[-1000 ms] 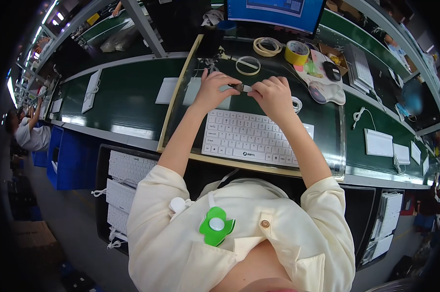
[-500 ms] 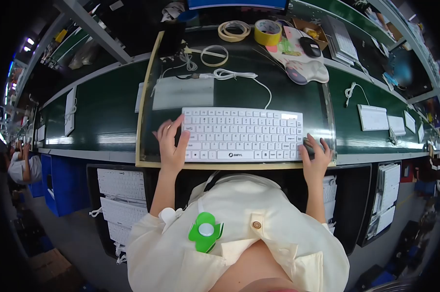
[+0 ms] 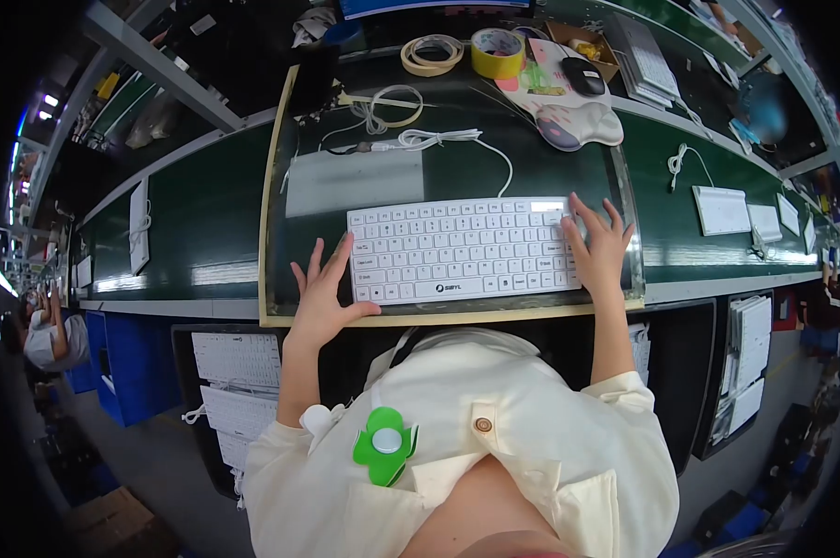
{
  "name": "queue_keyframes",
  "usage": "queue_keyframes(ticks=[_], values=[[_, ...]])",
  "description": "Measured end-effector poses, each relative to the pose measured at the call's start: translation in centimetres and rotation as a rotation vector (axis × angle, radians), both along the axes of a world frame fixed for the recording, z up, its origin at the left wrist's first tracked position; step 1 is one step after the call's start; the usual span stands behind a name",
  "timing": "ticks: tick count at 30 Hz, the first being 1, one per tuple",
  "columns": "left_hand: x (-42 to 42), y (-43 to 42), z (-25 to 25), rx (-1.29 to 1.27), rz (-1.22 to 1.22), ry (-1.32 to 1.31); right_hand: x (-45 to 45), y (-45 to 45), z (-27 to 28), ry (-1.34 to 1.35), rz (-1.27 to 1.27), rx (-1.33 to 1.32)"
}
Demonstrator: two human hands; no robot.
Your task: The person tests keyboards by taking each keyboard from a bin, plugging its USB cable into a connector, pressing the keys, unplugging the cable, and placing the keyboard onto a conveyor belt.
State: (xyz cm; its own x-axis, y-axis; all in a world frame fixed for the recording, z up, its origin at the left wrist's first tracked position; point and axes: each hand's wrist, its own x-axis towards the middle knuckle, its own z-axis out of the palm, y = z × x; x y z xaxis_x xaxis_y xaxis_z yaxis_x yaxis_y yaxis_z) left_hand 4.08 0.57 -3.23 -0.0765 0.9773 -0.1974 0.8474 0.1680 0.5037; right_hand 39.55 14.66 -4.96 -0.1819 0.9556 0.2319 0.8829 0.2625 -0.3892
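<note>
Right hand (image 3: 600, 253) has moved up along the keyboard (image 3: 452, 251) marked "SIBYL".

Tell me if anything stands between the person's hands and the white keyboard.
Nothing visible blocks the keyboard: the left hand is at its left edge, the right hand at its right, and the cable lies beyond its far side.

a yellow tape roll (image 3: 498, 63) sits between beige tape rings (image 3: 423, 66) and a black mouse (image 3: 582, 76) on a patterned mouse pad (image 3: 543, 80), near a cardboard box (image 3: 609, 67).
</note>
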Motion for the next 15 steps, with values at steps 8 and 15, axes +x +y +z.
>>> queue_keyframes(ticks=[8, 15], values=[[-0.5, 4.9, -0.6, 0.123, 0.097, 0.164, 2.4, -8.2, -2.3, 0.021, -0.064, 0.251], [-1.5, -0.8, 0.3, 0.072, 0.058, 0.073, 2.6, -8.5, -1.8, 0.219, -0.043, 0.109]])
